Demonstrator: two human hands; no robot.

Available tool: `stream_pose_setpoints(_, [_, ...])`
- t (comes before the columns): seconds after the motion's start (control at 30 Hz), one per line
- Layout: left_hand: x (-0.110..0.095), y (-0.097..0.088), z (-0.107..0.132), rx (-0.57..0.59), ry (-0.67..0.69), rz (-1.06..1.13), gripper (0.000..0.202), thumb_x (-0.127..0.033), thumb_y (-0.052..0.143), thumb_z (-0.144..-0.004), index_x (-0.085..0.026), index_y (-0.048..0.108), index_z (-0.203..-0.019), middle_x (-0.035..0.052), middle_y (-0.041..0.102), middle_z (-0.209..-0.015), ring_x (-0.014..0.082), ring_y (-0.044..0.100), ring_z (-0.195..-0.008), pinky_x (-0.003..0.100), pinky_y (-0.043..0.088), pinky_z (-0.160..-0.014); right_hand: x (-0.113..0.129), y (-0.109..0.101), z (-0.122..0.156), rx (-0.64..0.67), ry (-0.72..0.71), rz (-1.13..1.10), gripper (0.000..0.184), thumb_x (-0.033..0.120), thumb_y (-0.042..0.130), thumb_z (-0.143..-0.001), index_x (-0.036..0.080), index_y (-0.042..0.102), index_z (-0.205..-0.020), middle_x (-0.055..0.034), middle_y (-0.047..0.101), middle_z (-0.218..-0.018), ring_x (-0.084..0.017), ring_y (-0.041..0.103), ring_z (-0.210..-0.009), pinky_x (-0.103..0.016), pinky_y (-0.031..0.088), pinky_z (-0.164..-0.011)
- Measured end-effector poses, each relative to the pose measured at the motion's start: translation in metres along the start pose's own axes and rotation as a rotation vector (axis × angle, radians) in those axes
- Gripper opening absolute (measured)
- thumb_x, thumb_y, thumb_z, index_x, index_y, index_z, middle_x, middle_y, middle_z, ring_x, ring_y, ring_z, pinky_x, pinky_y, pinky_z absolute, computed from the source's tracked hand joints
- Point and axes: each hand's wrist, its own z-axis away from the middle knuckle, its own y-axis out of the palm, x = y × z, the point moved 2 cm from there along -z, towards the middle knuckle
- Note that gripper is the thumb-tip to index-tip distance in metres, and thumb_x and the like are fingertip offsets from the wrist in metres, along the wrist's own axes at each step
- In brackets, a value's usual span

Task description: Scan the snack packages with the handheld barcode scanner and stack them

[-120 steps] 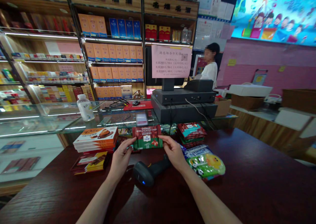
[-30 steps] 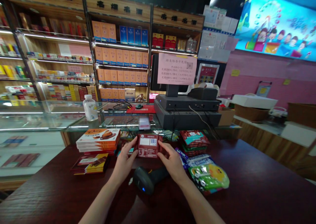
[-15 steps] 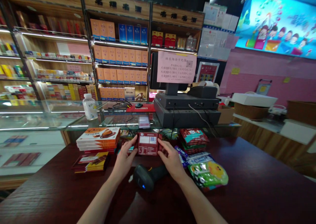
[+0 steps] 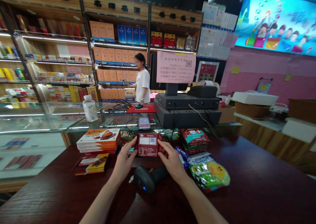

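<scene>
Dark red packet (image 4: 148,145): It was flat and rectangular, its printed back facing the camera, with a white panel and barcode above and pale print below, too small to read.
Packet's place: It was held between both hands, just beyond the scanner; whether its lower edge touched the table could not be told.
Left hand (image 4: 125,156): Thumb and bent fingers pinched the packet's left end.
Right hand (image 4: 171,158): Thumb and fingers pinched the opposite end.
Scanner (image 4: 145,179): Dark, matt and round-headed, it lay nearer the camera, a blue light glowing, its handle running toward the right hand.
White-and-orange boxes (image 4: 98,140): Crisp-edged and stacked, they stood left of the hands, behind thin yellow-and-brown bars (image 4: 90,163).
Red-brown packets (image 4: 194,138): These were piled on the right, near a purple wrapper (image 4: 182,156) and a glossy green pouch (image 4: 209,174).
Table (image 4: 259,171): The surface was smooth, dark reddish-brown and faintly shiny.
Glass counter (image 4: 81,122): It bore a translucent bottle (image 4: 90,108) with rounded shoulders.
</scene>
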Motion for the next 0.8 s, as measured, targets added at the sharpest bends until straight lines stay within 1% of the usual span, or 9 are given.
stream_pose_setpoints(0.1, [0.002, 0.0, 0.0, -0.011, -0.002, 0.004, 0.055, -0.034, 0.06, -0.085, -0.029, 0.055, -0.139, 0.0054, 0.066, -0.124, 0.0211, 0.06, -0.115, 0.037, 0.048, -0.1, -0.001, 0.001, 0.001, 0.005, -0.006, -0.006, 0.055, 0.011, 0.053, -0.084, 0.027, 0.059, -0.136, -0.0064, 0.063, -0.126, -0.021, 0.061, -0.109, -0.039, 0.05, -0.101])
stream_pose_setpoints(0.27, [0.002, -0.001, -0.001, -0.008, -0.023, 0.01, 0.057, -0.036, 0.06, -0.085, -0.027, 0.053, -0.141, 0.0063, 0.063, -0.13, 0.0213, 0.058, -0.119, 0.037, 0.047, -0.102, 0.0, 0.003, 0.002, 0.036, -0.023, -0.024, 0.061, 0.01, 0.055, -0.083, 0.027, 0.053, -0.141, -0.006, 0.06, -0.129, -0.02, 0.061, -0.112, -0.036, 0.05, -0.101])
stream_pose_setpoints(0.33, [0.001, -0.001, -0.001, -0.006, -0.034, 0.015, 0.058, -0.037, 0.059, -0.085, -0.027, 0.052, -0.142, 0.0067, 0.062, -0.131, 0.0218, 0.058, -0.12, 0.037, 0.049, -0.099, 0.0, 0.003, 0.002, 0.043, -0.035, -0.017, 0.064, 0.009, 0.056, -0.082, 0.028, 0.05, -0.143, -0.0057, 0.058, -0.133, -0.021, 0.058, -0.119, -0.037, 0.047, -0.105])
stream_pose_setpoints(0.47, [-0.001, -0.002, 0.0, -0.007, -0.051, 0.024, 0.059, -0.039, 0.06, -0.086, -0.028, 0.05, -0.143, 0.0064, 0.061, -0.134, 0.023, 0.057, -0.124, 0.034, 0.052, -0.094, 0.001, 0.004, 0.004, 0.074, -0.066, 0.023, 0.075, 0.005, 0.057, -0.079, 0.03, 0.043, -0.148, -0.0045, 0.051, -0.144, -0.021, 0.049, -0.134, -0.037, 0.041, -0.113])
stream_pose_setpoints(0.53, [-0.003, -0.003, 0.0, -0.006, -0.033, 0.023, 0.059, -0.038, 0.06, -0.087, -0.028, 0.05, -0.143, 0.0059, 0.061, -0.136, 0.0228, 0.056, -0.125, 0.035, 0.05, -0.099, 0.001, 0.005, 0.005, 0.084, -0.088, 0.054, 0.08, 0.004, 0.057, -0.078, 0.032, 0.038, -0.151, -0.0037, 0.048, -0.148, -0.02, 0.045, -0.138, -0.038, 0.039, -0.115])
stream_pose_setpoints(0.67, [-0.006, -0.004, -0.001, -0.013, -0.005, 0.001, 0.059, -0.037, 0.06, -0.087, -0.027, 0.049, -0.143, 0.0051, 0.058, -0.14, 0.022, 0.053, -0.131, 0.038, 0.041, -0.111, -0.001, 0.004, 0.006, 0.084, -0.139, 0.136, 0.085, -0.001, 0.05, -0.079, 0.035, 0.032, -0.153, -0.0022, 0.044, -0.152, -0.02, 0.041, -0.142, -0.04, 0.035, -0.119])
stream_pose_setpoints(0.8, [-0.01, -0.003, 0.0, -0.01, -0.006, 0.007, 0.059, -0.038, 0.061, -0.086, -0.028, 0.05, -0.143, 0.0046, 0.057, -0.142, 0.0216, 0.052, -0.132, 0.039, 0.039, -0.114, -0.003, 0.002, 0.006, 0.068, -0.195, 0.197, 0.086, -0.003, 0.045, -0.08, 0.036, 0.028, -0.155, -0.0016, 0.044, -0.153, -0.019, 0.041, -0.141, -0.041, 0.036, -0.119])
